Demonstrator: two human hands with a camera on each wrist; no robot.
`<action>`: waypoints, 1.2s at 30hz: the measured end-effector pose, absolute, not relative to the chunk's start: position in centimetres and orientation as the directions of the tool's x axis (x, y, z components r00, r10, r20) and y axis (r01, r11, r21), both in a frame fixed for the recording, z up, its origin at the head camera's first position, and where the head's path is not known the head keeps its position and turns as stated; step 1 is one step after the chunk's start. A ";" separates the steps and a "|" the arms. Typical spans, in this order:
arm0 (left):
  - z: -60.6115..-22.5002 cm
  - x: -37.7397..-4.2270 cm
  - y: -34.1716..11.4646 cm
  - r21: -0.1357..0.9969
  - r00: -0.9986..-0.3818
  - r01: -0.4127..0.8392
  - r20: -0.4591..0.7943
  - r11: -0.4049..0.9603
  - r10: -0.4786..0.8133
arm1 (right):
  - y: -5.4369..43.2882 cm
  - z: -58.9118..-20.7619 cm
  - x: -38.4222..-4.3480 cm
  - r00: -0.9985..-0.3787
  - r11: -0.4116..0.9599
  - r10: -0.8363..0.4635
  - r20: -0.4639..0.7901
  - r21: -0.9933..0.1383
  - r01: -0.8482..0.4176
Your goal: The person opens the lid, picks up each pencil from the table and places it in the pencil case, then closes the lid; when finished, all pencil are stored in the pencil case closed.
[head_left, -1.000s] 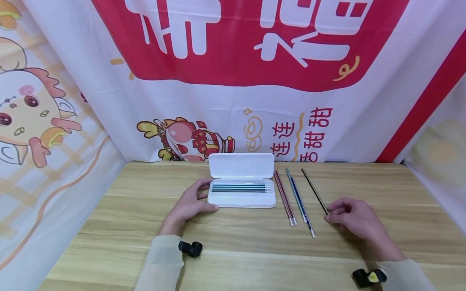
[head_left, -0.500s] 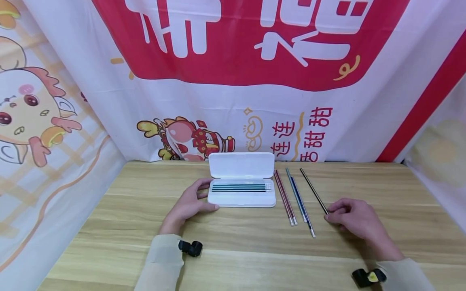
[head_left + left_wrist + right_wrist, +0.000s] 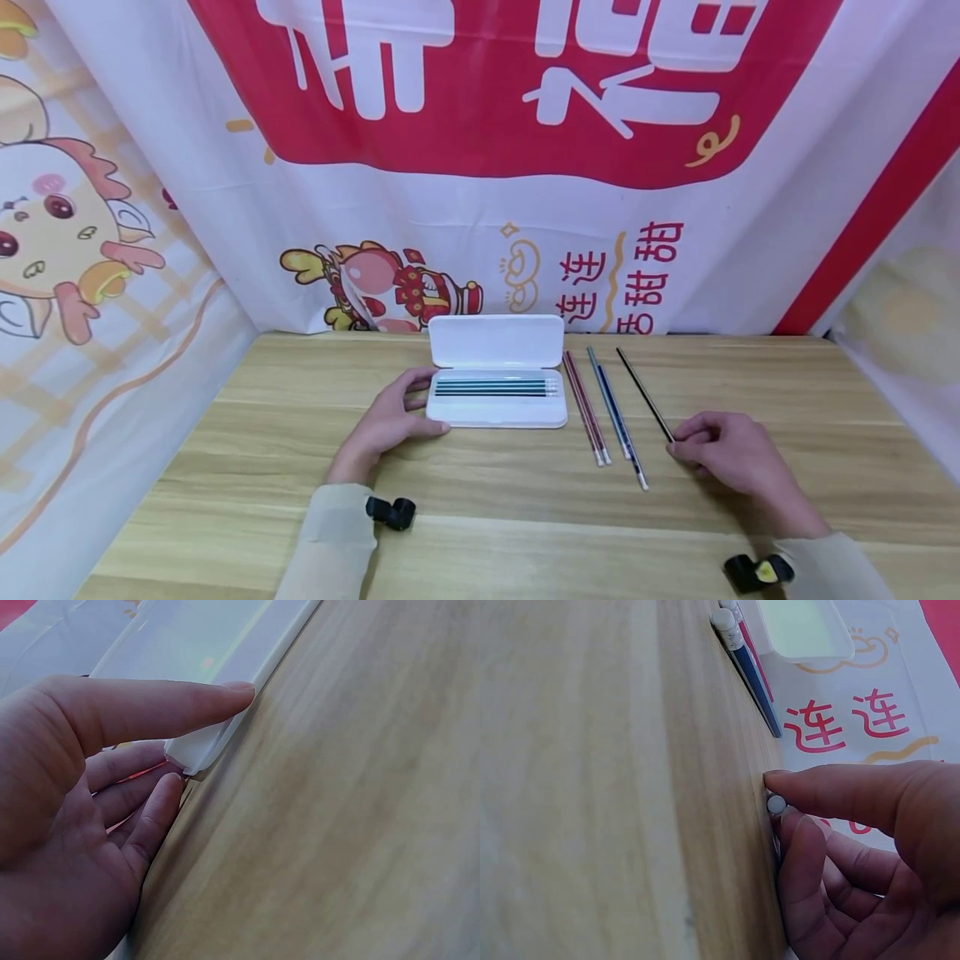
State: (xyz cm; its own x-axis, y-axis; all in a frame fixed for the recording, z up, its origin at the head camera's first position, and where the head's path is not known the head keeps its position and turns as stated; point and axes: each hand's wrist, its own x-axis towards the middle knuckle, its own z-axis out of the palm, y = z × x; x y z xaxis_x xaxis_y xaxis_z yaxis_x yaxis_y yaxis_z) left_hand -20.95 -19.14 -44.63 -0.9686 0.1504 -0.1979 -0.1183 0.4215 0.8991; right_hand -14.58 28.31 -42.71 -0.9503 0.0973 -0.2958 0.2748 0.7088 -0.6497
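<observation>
An open white pencil case (image 3: 495,414) lies at the table's middle with several pencils (image 3: 495,387) in its tray and its lid (image 3: 497,342) laid back. My left hand (image 3: 429,403) holds the case's left end. In the left wrist view the thumb (image 3: 187,701) lies along the case's (image 3: 210,645) front edge and the fingers sit round its corner. My right hand (image 3: 675,442) pinches the near end of a black pencil (image 3: 645,393) that lies on the table. The right wrist view shows thumb and finger closed on that pencil's eraser end (image 3: 777,803).
Two red pencils (image 3: 587,407) and two blue-green pencils (image 3: 617,412) lie side by side between the case and the black pencil. The wooden table (image 3: 480,517) is backed by a red and white printed banner (image 3: 480,167) that also hangs along both sides.
</observation>
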 end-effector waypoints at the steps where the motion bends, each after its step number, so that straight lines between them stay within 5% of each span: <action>1: -44.6 -20.9 -19.1 0.899 -0.968 -0.118 -0.199 0.422 0.152 | 28.3 -42.7 -14.5 -0.951 0.711 0.097 -0.295 -0.648 0.274; 17: -44.3 -20.5 -19.0 0.894 -0.967 -0.133 -0.212 0.428 0.142 | 28.2 -42.8 -14.4 -0.954 0.725 0.097 -0.282 -0.636 0.262; 36: -44.5 -20.7 -18.9 0.887 -0.970 -0.132 -0.207 0.443 0.126 | 29.6 -42.8 -14.7 -0.953 0.543 0.073 -0.295 -0.789 0.286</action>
State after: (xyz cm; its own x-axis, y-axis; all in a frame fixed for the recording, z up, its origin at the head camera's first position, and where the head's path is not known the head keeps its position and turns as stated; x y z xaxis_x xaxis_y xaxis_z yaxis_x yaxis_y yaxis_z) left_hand -20.75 -18.85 -44.47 -0.9702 0.1256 -0.2074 -0.1321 0.4430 0.8867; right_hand -14.67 29.55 -42.83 -0.9526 0.0733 -0.2952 0.2864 0.5431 -0.7893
